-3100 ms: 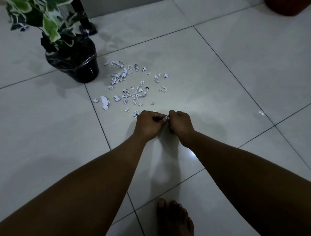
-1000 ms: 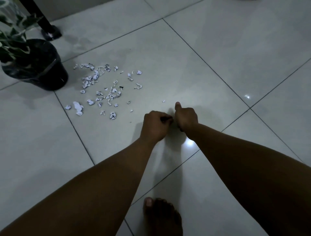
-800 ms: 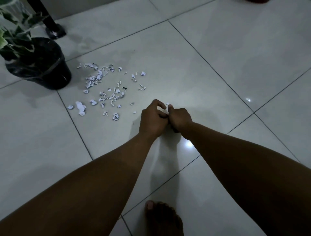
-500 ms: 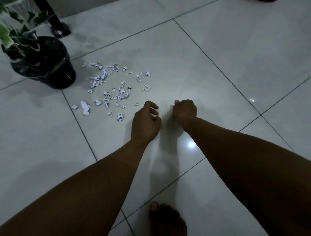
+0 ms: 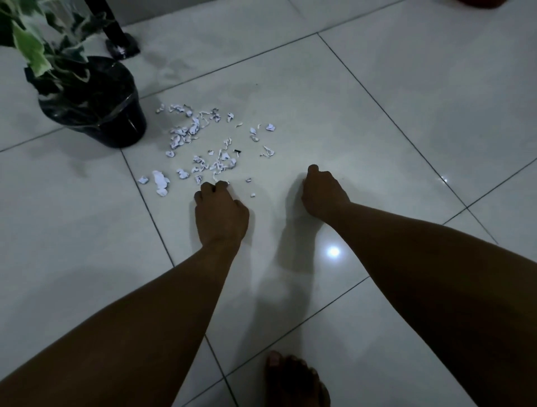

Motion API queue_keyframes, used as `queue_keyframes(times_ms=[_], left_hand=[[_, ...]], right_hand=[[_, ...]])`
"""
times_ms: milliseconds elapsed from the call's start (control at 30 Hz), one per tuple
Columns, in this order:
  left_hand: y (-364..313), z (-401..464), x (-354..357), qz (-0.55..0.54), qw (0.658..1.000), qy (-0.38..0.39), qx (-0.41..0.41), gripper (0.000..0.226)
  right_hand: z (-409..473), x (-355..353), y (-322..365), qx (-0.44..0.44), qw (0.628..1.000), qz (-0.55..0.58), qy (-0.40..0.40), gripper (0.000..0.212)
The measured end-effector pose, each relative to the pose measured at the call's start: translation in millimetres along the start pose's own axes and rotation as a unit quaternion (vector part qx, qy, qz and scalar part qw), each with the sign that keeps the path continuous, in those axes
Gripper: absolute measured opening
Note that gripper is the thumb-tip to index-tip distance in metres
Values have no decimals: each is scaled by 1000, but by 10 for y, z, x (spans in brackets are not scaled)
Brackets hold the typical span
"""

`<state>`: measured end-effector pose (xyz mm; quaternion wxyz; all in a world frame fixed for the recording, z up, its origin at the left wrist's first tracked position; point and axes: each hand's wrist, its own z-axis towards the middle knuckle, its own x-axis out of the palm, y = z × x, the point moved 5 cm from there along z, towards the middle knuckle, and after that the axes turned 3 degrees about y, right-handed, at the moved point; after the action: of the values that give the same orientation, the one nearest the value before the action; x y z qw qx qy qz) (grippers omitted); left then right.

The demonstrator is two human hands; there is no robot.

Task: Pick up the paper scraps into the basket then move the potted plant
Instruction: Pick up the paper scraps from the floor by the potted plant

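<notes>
At the far left stands the potted plant (image 5: 93,107), a dark pot with a glossy wrap around it, sitting on the floor (image 5: 377,101) of pale glossy tiles right at a crossing of grout lines. Its green-and-cream leaves (image 5: 27,49) spill over the upper left corner. Just behind the pot, a black furniture leg (image 5: 114,29) comes down onto a small dark foot.

Just to the right of the pot lie the paper scraps (image 5: 203,145), white crumpled bits strewn loosely over one tile, thickest near the pot and thinning out toward the right. One larger white piece (image 5: 160,181) lies at the near left edge of the scatter, close to a grout line.

The left hand (image 5: 220,212) is down at the near edge of the scraps, knuckles up, fingers curled under with the tips at the floor among the nearest bits; whether it has pinched one I cannot tell. A couple of stray scraps lie just to its right.

The right hand (image 5: 324,194) is well apart from the left, over bare tile, closed into a loose fist with the thumb on top. What it holds inside, if anything, is hidden.

Between the forearms a lamp's reflection (image 5: 333,251) glints on the tile, and a bare foot (image 5: 293,380) shows at the bottom edge. A reddish-brown rim (image 5: 482,3) peeks in at the top right corner; what it is I cannot say.
</notes>
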<state>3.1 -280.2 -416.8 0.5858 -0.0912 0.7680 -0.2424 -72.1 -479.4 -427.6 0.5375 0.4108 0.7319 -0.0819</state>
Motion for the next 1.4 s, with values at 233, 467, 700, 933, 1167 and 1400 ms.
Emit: queue_keyframes(times_ms=[233, 467, 700, 933, 1167, 1400], left_hand=[[152, 6, -62, -64, 998, -15, -13, 49], [298, 107, -101, -97, 992, -7, -76, 22], [-6, -13, -129, -323, 945, 53, 21, 19], [11, -34, -307, -128, 989, -20, 72, 18], [562, 225, -517, 2, 995, -35, 93, 43], [886, 596, -571, 82, 995, -35, -49, 54]], right_hand=[[-1, 113, 327, -22, 985, 166, 31, 24], [21, 253, 526, 23, 940, 324, 101, 33], [-91, 437, 767, 127, 862, 465, 157, 37], [-154, 514, 950, 109, 868, 448, 186, 37], [53, 290, 883, 66, 934, 349, 24, 58], [136, 336, 1131, 35, 954, 298, 5, 64]])
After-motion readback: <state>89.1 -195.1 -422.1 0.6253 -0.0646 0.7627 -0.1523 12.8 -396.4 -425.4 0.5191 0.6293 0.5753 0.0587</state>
